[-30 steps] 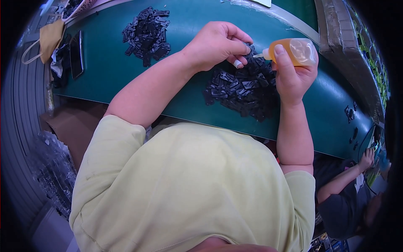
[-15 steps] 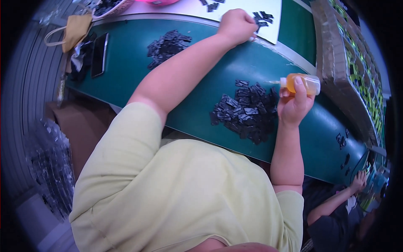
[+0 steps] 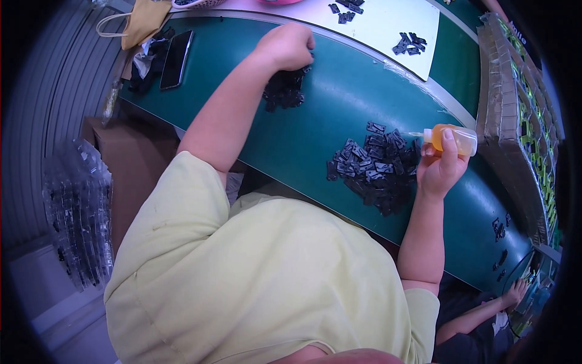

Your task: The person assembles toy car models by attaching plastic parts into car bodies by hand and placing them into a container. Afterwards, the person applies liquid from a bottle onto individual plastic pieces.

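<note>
My left hand (image 3: 285,47) is over the far edge of a pile of small flat black plastic parts (image 3: 284,96). Its fingers are curled together, and whatever they pinch is hidden. In my right hand (image 3: 441,167) is a clear squeeze bottle (image 3: 462,141) of amber liquid, lying sideways with its thin needle tip pointing left. The tip is just above the right side of a second, larger heap of black parts (image 3: 371,167). Several more black parts (image 3: 410,43) rest in small groups on a white board (image 3: 388,21) at the far side.
A green tabletop (image 3: 327,115) carries the heaps. At its left are a phone (image 3: 176,59) and a tan bag (image 3: 143,24). A tall cardboard tray (image 3: 515,115) of yellow-green pieces stands on the right. Another person's hand (image 3: 516,293) is at the lower right.
My left hand has moved from the parts on the white board leftward and nearer, to the pile on the green table. My right hand still holds the bottle; the whole view has shifted.
</note>
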{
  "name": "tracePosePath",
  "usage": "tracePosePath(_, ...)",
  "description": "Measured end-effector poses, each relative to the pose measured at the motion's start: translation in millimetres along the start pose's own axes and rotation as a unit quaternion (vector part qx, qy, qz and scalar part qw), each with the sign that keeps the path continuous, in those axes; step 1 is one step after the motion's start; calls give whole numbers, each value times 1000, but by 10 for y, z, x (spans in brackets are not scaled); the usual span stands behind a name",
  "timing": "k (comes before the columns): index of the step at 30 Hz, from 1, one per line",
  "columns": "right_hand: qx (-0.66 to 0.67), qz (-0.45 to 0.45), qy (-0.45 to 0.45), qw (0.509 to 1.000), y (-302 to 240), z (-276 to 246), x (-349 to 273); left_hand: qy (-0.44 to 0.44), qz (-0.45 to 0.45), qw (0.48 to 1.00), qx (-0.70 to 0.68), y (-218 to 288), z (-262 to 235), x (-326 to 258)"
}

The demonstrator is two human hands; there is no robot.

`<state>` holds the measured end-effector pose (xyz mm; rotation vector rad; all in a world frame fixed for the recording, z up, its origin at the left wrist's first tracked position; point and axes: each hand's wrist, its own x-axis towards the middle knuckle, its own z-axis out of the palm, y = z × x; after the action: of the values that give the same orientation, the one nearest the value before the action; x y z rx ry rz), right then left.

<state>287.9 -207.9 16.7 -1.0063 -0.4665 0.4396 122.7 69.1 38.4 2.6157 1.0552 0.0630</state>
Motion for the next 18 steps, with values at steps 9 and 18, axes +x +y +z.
tracePosePath(9, -2, -15, 7, 1000, 28, 1, -32, 88, 29, 995, -48, 144, 46, -52)
tracePosePath(18, -9, -31, -18, 999, 79, 14, -19, -237, 0, 765, -599, 961, 562, -589)
